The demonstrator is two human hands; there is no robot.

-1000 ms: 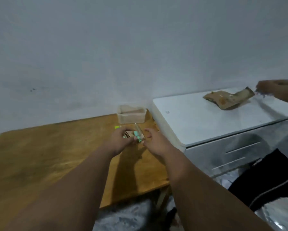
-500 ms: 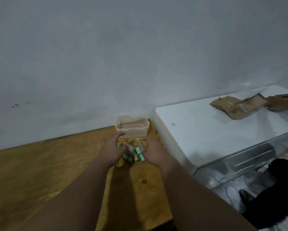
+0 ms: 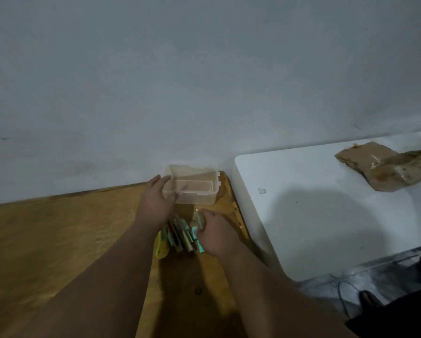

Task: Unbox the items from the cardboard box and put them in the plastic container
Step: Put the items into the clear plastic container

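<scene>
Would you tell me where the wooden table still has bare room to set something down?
Free: the wooden table left of the left hand. Crowded: the pens between both hands, under the right hand, before the plastic container.

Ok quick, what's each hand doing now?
Left hand: open, touching the plastic container.
Right hand: resting on the pens; grip cannot be told.

One clear plastic container (image 3: 191, 189). One flattened piece of cardboard (image 3: 385, 165). Two hands: left (image 3: 155, 203), right (image 3: 216, 236). One loose cluster of pens and markers (image 3: 180, 236) on the wooden worktop (image 3: 58, 240), roughly six; overlap and blur prevent an exact count. One yellow-green item (image 3: 162, 247) among them.
</scene>
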